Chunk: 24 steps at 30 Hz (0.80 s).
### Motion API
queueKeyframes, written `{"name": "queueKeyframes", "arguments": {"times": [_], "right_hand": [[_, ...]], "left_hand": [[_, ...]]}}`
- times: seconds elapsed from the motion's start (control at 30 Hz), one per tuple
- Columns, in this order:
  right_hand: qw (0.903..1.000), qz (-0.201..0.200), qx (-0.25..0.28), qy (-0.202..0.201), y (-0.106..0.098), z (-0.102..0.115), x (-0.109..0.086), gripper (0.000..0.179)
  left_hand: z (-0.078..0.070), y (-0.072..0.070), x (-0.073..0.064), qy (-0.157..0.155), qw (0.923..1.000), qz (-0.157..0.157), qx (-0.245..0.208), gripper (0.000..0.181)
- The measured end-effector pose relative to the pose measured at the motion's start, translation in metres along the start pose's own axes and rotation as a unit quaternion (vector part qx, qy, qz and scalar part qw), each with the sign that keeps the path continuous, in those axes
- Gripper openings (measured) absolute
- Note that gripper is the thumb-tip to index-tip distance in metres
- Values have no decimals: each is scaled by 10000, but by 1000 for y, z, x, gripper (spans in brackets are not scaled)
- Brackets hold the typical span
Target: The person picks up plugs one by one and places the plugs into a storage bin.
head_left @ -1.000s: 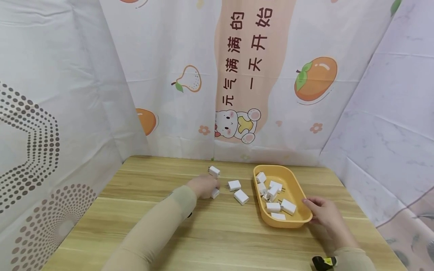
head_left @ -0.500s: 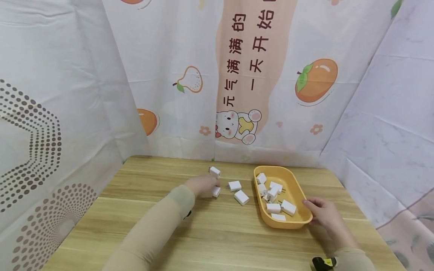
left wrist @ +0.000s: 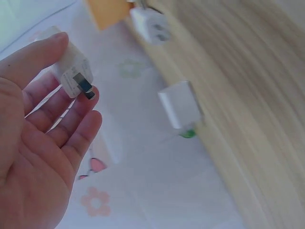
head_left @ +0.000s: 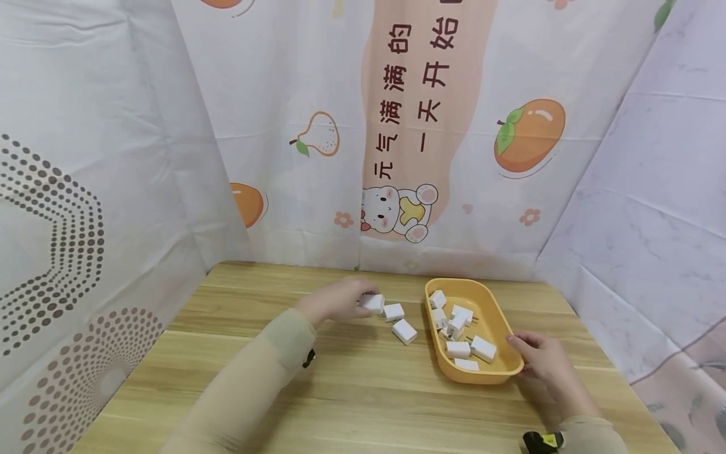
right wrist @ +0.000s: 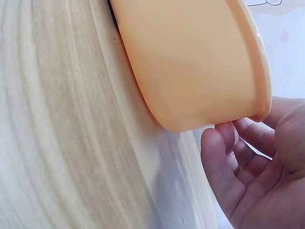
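In the head view, my left hand (head_left: 340, 299) pinches a white charger plug (head_left: 372, 304) above the back middle of the table. The left wrist view shows this charger (left wrist: 74, 69) between thumb and fingers, its dark prongs pointing out. Two more white chargers, one (head_left: 394, 313) and another (head_left: 405, 331), lie just right of that hand. At the right, my right hand (head_left: 539, 359) grips the near right rim of a yellow-orange plastic basket (head_left: 501, 321). The right wrist view has its fingers (right wrist: 217, 148) against the basket's outer wall (right wrist: 195, 71).
Several white chargers (head_left: 458, 350) lie loosely inside the basket, mostly toward its left and near side. The wooden table (head_left: 363, 397) ends at a printed curtain (head_left: 283, 189) behind, with more curtains on both sides.
My left hand has lifted and shifted slightly right, with a charger now in its fingers. The two chargers seen beside it earlier no longer lie visible there. The right hand and basket stay put.
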State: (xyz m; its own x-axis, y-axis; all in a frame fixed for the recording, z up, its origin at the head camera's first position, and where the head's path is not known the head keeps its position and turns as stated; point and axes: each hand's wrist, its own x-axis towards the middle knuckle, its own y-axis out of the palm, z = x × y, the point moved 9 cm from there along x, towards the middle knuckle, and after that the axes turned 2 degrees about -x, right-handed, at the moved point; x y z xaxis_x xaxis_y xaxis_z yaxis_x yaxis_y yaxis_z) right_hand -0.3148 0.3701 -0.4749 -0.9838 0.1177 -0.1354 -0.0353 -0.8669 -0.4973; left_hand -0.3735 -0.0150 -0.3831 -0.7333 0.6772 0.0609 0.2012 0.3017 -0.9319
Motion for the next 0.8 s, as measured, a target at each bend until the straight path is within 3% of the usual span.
{"name": "queueKeyframes", "arguments": {"times": [0.2, 0.43, 0.63, 0.8], "right_hand": [[10000, -6, -28, 11, 0, 0, 0, 61], [10000, -10, -81, -4, 0, -1, 0, 62], [10000, -12, -94, -11, 0, -1, 1, 61], [10000, -14, -59, -19, 0, 0, 0, 60]], "left_hand": [[-17, -16, -14, 234, 9984, -473, -214, 37], [-37, -23, -29, 674, 9939, -842, -216, 34], [-44, -22, -31, 668, 9936, -892, -171, 33], [-47, -14, -24, 651, 9938, -882, -161, 34]]}}
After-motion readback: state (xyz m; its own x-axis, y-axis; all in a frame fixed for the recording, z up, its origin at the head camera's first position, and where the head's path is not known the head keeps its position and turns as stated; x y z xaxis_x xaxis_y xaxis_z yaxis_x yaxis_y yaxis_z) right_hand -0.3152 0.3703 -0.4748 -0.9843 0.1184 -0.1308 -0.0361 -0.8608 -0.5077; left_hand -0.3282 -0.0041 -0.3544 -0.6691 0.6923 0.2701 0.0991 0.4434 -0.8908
